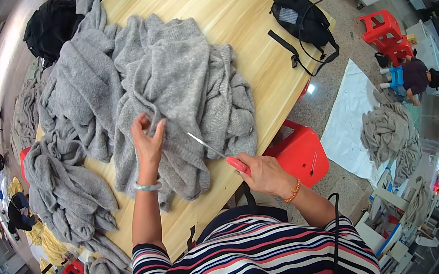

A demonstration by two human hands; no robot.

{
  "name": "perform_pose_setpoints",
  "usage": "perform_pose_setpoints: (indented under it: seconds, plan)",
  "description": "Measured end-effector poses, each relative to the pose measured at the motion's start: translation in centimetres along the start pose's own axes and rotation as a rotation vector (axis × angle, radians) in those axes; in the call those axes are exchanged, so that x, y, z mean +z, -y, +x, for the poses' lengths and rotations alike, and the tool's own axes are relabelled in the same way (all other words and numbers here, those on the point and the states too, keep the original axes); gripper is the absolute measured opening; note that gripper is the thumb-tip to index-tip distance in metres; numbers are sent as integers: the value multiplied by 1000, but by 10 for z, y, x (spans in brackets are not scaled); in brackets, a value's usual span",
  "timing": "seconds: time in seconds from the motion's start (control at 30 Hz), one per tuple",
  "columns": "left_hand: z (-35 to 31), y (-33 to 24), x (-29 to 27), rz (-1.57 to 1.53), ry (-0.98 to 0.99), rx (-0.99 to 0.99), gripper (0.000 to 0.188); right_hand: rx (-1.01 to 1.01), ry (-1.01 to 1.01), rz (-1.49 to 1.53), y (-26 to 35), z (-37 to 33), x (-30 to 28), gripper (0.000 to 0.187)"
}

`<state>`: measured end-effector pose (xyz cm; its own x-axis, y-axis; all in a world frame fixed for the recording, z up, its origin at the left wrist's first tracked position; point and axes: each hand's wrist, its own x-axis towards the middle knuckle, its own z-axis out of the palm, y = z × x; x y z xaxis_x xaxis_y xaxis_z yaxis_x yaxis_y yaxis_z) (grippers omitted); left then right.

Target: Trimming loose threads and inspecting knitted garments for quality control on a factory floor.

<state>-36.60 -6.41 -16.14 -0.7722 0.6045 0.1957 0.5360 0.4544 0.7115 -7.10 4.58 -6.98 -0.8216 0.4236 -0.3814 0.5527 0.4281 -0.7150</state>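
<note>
A heap of grey knitted garments (168,83) lies across the wooden table in front of me. Over its near part is my left hand (148,141), with thumb and curled fingers apart and nothing visible between them. Whether its fingertips touch the knit I cannot tell. My right hand (263,173) is closed around the red handle of a thin metal-shafted tool (238,164). The shaft points up and left toward the garments, with a pale, bright tip. Its exact kind is not clear.
More grey knitwear (65,185) hangs over the table's left side, near a black cloth bundle (53,28). A black strapped bag (298,18) lies at the far right of the table (240,40). A red stool (302,154) stands beside my right arm. Another person (414,78) is at right.
</note>
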Motion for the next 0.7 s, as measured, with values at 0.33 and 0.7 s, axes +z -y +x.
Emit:
perform_pose_setpoints:
  seconds: [0.33,0.7]
  plan:
    - [113,30,11,226,-34,86,43,-18,-28,20,4,12,-13,28]
    - [116,35,14,-529,362,-388,21,-50,-50,18,5,42,-23,31]
